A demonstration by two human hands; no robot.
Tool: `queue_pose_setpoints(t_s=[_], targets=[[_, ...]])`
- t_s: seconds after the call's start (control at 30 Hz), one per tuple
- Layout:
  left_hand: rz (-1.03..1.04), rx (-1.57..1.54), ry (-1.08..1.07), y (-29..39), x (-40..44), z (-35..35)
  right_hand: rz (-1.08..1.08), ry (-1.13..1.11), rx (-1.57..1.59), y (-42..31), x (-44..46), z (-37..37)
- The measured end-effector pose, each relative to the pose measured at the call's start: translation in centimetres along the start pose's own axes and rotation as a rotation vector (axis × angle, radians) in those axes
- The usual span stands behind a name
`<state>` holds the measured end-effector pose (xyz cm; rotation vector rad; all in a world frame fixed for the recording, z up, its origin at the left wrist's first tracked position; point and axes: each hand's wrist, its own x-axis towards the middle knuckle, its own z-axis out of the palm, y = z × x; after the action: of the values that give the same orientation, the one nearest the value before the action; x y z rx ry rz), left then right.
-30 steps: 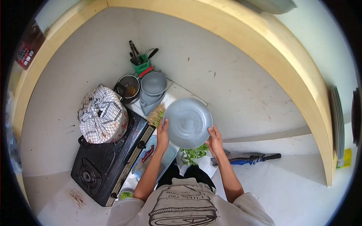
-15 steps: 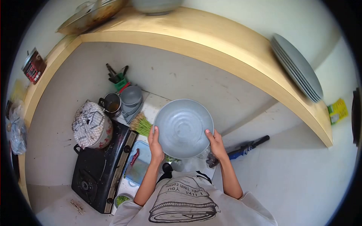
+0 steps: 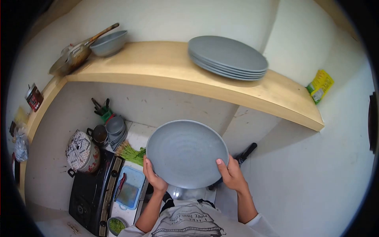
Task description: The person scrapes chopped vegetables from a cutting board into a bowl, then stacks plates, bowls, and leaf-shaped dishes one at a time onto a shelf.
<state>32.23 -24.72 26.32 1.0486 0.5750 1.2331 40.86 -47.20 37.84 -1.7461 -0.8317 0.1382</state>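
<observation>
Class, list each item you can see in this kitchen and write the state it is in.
Gray plate: held by the left hand and right hand
Pot: covered with checked cloth
Shelf plates: stacked
Shelf bowl: upright
Stove burner: no flame visible
Blue tray: uncovered, red-handled tool on it
Long-stemmed greens: lying in a bunch
Small bowl: holding green bits

1 pale wooden shelf [image 3: 158,55] is running along off-white walls [image 3: 166,23], whose lower surfaces are showing small dark marks [image 3: 241,114], while a white counter [image 3: 136,132] is standing beneath and soft shadow [image 3: 288,132] is falling under the shelf's right end.
</observation>
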Motion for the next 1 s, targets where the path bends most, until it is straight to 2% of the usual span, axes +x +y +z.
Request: queue_pose_setpoints(t_s=[0.2,0.23,0.3,0.37,0.4,0.5,0.7,0.73,0.83,0.93,1.0], targets=[[0.45,0.239,-0.464,2.9,-0.2,2.2,-0.211,0.219,-0.091,-6.0,-0.1,-6.5],[0.246,0.061,-0.618,7.2,0.1,4.5,-0.24,0.241,-0.089,-6.6,0.1,-7.4],[0.314,0.07,-0.58,9.3,0.4,7.3,-0.288,0.276,-0.081,-8.1,0.8,-9.0],[0.257,-0.083,-0.612,14.4,0.5,11.1,-0.38,0.361,-0.08,-9.9,1.9,-9.8],[0.307,-0.07,-0.597,15.9,1.0,12.5,-0.424,0.401,-0.078,-10.9,2.4,-10.3],[0.452,-0.111,-0.557,18.2,2.6,16.2,-0.447,0.464,-0.105,-14.0,4.4,-11.7],[0.441,-0.173,-0.634,22.5,6.8,22.3,-0.441,0.487,0.019,-16.2,10.6,-14.1],[0.438,-0.143,-0.659,23.1,7.6,23.2,-0.446,0.49,0.016,-16.4,11.9,-14.6],[0.459,-0.021,-0.728,24.4,10.6,25.8,-0.199,0.37,0.067,-18.1,14.3,-16.5],[0.483,0.168,-0.798,25.1,13.6,28.2,-0.222,0.41,0.039,-17.6,18.3,-18.2],[0.402,0.302,-0.873,25.7,14.9,29.3,-0.169,0.479,-0.036,-18.0,20.0,-18.5]])
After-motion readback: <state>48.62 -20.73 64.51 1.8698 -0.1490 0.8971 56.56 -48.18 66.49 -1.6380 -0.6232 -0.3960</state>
